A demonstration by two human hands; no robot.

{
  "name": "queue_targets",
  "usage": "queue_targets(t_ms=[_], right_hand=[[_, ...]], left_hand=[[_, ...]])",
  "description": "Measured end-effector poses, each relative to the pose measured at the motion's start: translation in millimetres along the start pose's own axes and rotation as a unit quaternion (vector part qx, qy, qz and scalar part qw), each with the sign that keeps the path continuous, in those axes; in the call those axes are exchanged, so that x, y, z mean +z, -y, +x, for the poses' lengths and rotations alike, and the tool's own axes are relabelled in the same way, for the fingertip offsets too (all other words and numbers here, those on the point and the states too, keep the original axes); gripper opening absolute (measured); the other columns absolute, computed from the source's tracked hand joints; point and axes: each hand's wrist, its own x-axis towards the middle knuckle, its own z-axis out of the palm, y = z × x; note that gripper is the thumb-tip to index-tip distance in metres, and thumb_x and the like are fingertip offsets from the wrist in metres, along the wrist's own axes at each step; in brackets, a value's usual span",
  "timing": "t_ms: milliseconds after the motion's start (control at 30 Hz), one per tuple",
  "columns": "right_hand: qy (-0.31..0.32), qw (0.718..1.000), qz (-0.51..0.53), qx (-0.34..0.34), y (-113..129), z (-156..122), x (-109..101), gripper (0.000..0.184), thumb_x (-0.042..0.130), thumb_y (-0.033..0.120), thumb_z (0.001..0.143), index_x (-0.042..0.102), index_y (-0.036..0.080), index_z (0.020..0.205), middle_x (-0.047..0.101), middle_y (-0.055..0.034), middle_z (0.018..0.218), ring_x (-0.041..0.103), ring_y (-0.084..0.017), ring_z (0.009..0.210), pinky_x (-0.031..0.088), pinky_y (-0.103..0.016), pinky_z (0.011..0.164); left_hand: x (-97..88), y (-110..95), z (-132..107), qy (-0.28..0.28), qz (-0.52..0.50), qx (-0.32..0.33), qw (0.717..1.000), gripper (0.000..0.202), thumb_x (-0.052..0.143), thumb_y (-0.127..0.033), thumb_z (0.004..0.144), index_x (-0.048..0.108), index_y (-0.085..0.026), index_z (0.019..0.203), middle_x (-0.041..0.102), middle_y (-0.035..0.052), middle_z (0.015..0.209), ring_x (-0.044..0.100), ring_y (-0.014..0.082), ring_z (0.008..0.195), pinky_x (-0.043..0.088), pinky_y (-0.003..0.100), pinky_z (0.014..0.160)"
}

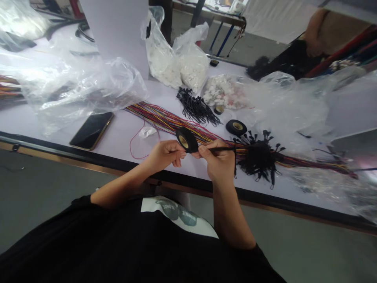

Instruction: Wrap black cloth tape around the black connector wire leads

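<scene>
My left hand [165, 154] is closed on a roll of black tape [186, 139], held upright just above the table's front edge. Right beside it, my right hand [218, 161] pinches a thin bundle wrapped in black [226, 149], which runs right into a bushy cluster of black connectors [260, 157]. The tape roll touches the pinched end of that bundle. A long harness of multicoloured wires [165, 118] lies across the white table [123, 133] behind both hands.
A second black tape roll [236, 127] lies flat behind my right hand. A phone [92, 130] rests at the left, a pile of black cable ties [196, 107] mid-table, bags of white parts [176, 63] behind, loose clear plastic [82, 84] left and right. Another person [321, 35] sits far right.
</scene>
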Motion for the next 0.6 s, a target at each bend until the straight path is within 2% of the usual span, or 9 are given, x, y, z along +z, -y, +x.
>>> queue_targets(t_ms=[100,167,233,300,367,433,500,567,600], right_hand=[[-0.013,1.0,-0.018,-0.01,-1,1,-1,0.027,0.075,0.039,0.067,0.056,0.02,0.062,0.067,0.0026,0.061,0.065,-0.015,0.053,0.052,-0.029,0.054],[-0.025,0.997,-0.059,-0.032,3,0,-1,0.024,0.075,0.036,0.068,0.059,0.02,0.061,0.068,0.0017,0.064,0.065,-0.015,0.057,0.051,-0.029,0.057],[-0.014,0.994,-0.092,-0.059,7,-2,-2,0.02,0.074,0.034,0.069,0.061,0.021,0.061,0.069,0.0009,0.068,0.066,-0.016,0.062,0.051,-0.03,0.06],[0.004,0.991,-0.107,-0.076,10,-4,-1,0.018,0.073,0.032,0.069,0.062,0.021,0.059,0.069,0.0005,0.069,0.066,-0.017,0.065,0.051,-0.031,0.063],[0.0,0.992,-0.107,-0.071,9,-4,-1,0.019,0.073,0.031,0.069,0.061,0.021,0.058,0.069,0.0007,0.067,0.065,-0.016,0.065,0.051,-0.031,0.063],[-0.023,0.995,-0.085,-0.044,6,-3,0,0.021,0.073,0.033,0.069,0.059,0.02,0.058,0.068,0.0015,0.063,0.064,-0.015,0.059,0.051,-0.03,0.061],[-0.044,0.998,-0.037,-0.009,2,0,1,0.024,0.073,0.034,0.068,0.057,0.02,0.057,0.064,0.0032,0.055,0.061,-0.014,0.051,0.05,-0.029,0.056],[-0.053,0.998,0.01,0.016,-2,3,1,0.025,0.073,0.034,0.068,0.055,0.02,0.057,0.06,0.0049,0.049,0.058,-0.013,0.046,0.049,-0.029,0.052],[-0.054,0.998,0.022,0.019,-3,4,0,0.025,0.073,0.034,0.068,0.054,0.02,0.057,0.059,0.0053,0.048,0.057,-0.013,0.045,0.048,-0.028,0.052]], left_hand=[[-6.2,3,5,0.021,-0.02,-0.033,0.999,0.033,0.078,-0.037,0.062,0.057,-0.013,0.071,0.06,-0.0027,0.053,0.059,0.0091,0.047,0.049,0.022,0.051],[-10.4,7,11,0.031,-0.069,-0.063,0.995,0.039,0.08,-0.037,0.06,0.059,-0.014,0.082,0.067,0.0016,0.07,0.066,0.0131,0.064,0.053,0.027,0.064],[-12.0,10,18,0.053,-0.126,-0.087,0.987,0.044,0.078,-0.046,0.062,0.061,-0.016,0.09,0.07,0.0061,0.086,0.068,0.0184,0.081,0.053,0.034,0.077],[-9.6,13,24,0.087,-0.162,-0.095,0.978,0.046,0.071,-0.056,0.066,0.063,-0.016,0.088,0.07,0.0082,0.09,0.067,0.0222,0.088,0.051,0.039,0.083],[-4.1,14,28,0.096,-0.17,-0.071,0.978,0.049,0.07,-0.059,0.065,0.063,-0.015,0.085,0.07,0.0087,0.087,0.067,0.0235,0.089,0.05,0.041,0.086],[1.9,17,27,0.046,-0.144,-0.001,0.989,0.051,0.073,-0.056,0.063,0.061,-0.014,0.088,0.069,0.0083,0.089,0.066,0.0231,0.09,0.049,0.04,0.088],[5.8,21,21,-0.038,-0.055,0.112,0.991,0.058,0.076,-0.052,0.06,0.057,-0.015,0.101,0.066,0.0085,0.1,0.063,0.0229,0.097,0.048,0.04,0.09],[6.2,26,12,-0.088,0.086,0.252,0.96,0.071,0.079,-0.048,0.058,0.049,-0.018,0.115,0.06,0.0103,0.114,0.058,0.0243,0.107,0.046,0.041,0.095],[5.4,28,7,-0.083,0.157,0.321,0.93,0.077,0.08,-0.047,0.057,0.046,-0.019,0.12,0.058,0.0116,0.118,0.055,0.0255,0.112,0.044,0.043,0.097]])
